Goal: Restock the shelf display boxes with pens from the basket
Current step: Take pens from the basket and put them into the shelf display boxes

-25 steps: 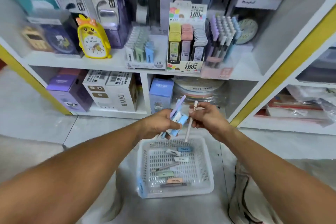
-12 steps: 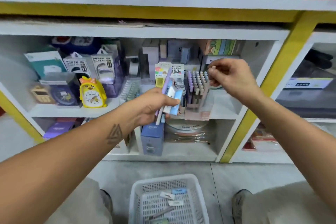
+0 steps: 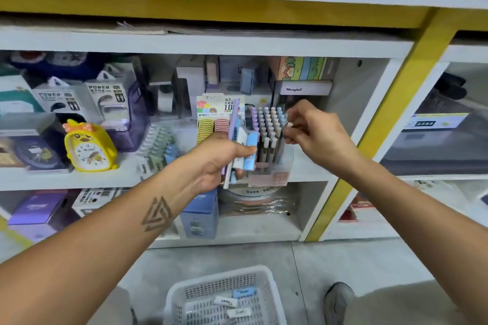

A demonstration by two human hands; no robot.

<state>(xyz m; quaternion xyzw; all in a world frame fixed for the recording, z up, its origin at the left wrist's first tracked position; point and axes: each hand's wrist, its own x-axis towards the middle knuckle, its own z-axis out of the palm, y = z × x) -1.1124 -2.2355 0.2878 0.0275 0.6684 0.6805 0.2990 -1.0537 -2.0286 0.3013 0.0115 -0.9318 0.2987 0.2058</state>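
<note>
My left hand (image 3: 216, 163) grips a bundle of pens and small flat packs (image 3: 241, 145), purple, white and light blue, held upright in front of the shelf. My right hand (image 3: 314, 134) pinches a white-tipped pen (image 3: 290, 124) at the right edge of the display box of pastel pens (image 3: 266, 140), which stands on the middle shelf. The white mesh basket (image 3: 184, 295) sits on the floor below, with a few small packs inside.
A card of lead refill cases (image 3: 214, 124) stands left of the pen box. A yellow chick alarm clock (image 3: 88, 148), power bank boxes (image 3: 105, 97) and a tray of erasers (image 3: 158, 148) fill the shelf's left side. A yellow post (image 3: 390, 103) bounds the bay at right.
The view rose from the basket to the shelf. My right hand carried the white pen up from above the basket to the display box. My left hand lifted its bundle along.
</note>
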